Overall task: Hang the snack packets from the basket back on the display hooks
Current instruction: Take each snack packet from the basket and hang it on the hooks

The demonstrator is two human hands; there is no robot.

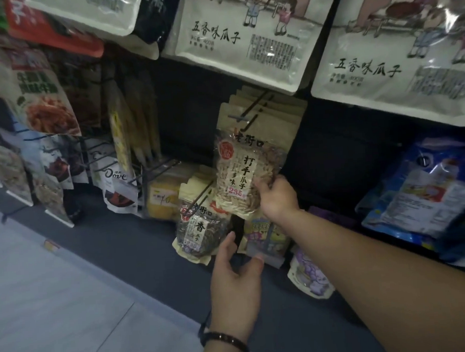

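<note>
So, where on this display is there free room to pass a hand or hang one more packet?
Bare dark panel shows right of the tan seed packet held by the right hand, before the blue bag. Another bare patch lies left of its hook, beneath the white bag. The left side near the Dove packet is crowded.

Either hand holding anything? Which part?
Right hand grips the pale seed packet by its lower right edge. Left hand is open, holding nothing.

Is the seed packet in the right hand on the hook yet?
On. The hook runs through the seed packet top; the right hand grips its lower edge.
</note>
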